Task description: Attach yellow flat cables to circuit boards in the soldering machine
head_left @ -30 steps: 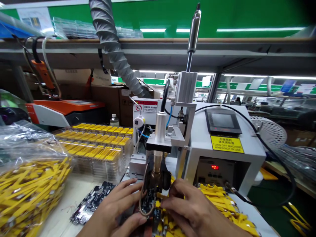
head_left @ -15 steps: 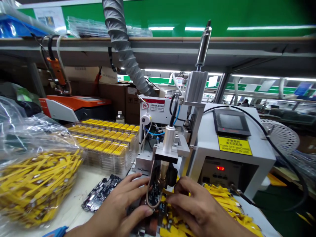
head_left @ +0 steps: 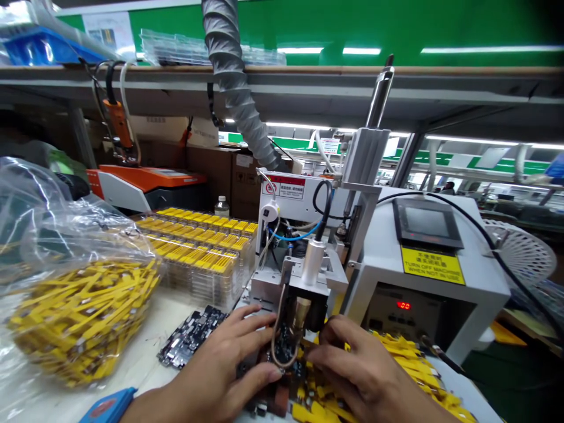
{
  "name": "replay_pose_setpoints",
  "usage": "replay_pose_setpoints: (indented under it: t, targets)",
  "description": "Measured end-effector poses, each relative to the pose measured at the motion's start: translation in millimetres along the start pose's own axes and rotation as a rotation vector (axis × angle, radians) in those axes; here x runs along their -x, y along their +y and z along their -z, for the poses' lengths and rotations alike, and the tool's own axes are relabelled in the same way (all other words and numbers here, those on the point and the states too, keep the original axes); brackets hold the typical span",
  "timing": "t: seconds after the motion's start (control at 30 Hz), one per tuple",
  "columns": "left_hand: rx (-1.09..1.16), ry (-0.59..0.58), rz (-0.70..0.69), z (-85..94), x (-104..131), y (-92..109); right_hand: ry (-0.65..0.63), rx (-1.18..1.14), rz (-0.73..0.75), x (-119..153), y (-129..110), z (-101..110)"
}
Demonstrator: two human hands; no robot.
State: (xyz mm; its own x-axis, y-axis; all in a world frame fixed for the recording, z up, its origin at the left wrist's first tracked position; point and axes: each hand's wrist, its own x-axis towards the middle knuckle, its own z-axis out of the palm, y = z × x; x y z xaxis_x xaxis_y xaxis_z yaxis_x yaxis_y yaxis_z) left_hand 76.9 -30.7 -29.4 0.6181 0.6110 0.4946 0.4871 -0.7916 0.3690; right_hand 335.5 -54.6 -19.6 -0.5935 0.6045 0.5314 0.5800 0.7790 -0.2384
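Observation:
My left hand lies with fingers spread beside a dark circuit board, its thumb along the near side. The board sits on a fixture under the brass-coloured tip of the press head. A bent copper-coloured tube loops down in front of the tip. At the board's right side, my right hand has its fingers curled in a pinch at a yellow flex cable; its fingertips are partly hidden. More yellow flex cables lie loose under and around this hand.
A pile of circuit boards lies left of my left hand. Behind it stand stacked clear trays of yellow parts. A plastic bag of yellow flex cables fills the left. The control box stands right; a blue-handled tool lies at front.
The camera view has turned slightly left. The press head and its top rod have come down a little, and the red display reads differently. Both hands stay in place at the fixture.

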Motion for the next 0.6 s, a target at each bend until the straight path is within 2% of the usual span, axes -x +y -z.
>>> replay_pose_setpoints:
  t: [0.17,0.37,0.6]
  targets:
    - [-0.015,0.008,0.026,-1.3,0.8,0.1,-0.006,0.010,0.006,0.8,1.5,-0.5]
    - [-0.060,0.109,-0.008,-2.1,5.4,2.3,-0.006,0.026,0.023,-0.5,0.8,0.9]
    - [-0.101,0.127,-0.039,-3.4,4.1,-1.4,-0.004,-0.015,0.008,-2.1,0.5,-0.6]
